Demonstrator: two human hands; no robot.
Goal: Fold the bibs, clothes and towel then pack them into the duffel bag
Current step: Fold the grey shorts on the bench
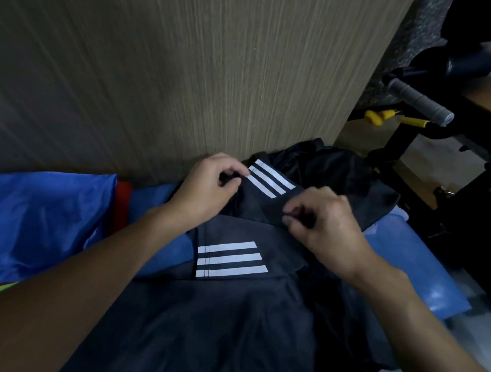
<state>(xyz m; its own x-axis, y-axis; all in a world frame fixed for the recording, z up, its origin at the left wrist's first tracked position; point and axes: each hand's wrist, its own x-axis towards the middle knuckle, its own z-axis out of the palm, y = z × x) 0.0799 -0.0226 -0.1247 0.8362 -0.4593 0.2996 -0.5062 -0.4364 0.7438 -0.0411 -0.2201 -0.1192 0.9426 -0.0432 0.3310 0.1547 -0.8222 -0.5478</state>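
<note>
- My left grip [212,183] is clamped on the black garment [228,316] near its upper white stripes [271,182].
- My right grip [323,221] pinches the same garment.

The garment [228,316] is seen as dark, matt cloth, its stripes [231,259] printed in a smooth, flat white. The bib [35,222] is made of glossy, crinkled blue fabric. The panel [174,63] is finished in matt, finely streaked wood grain. The handle [418,101] is wrapped in ribbed grey tape. The pad [420,267] is covered in smooth, faintly shiny blue.
</note>
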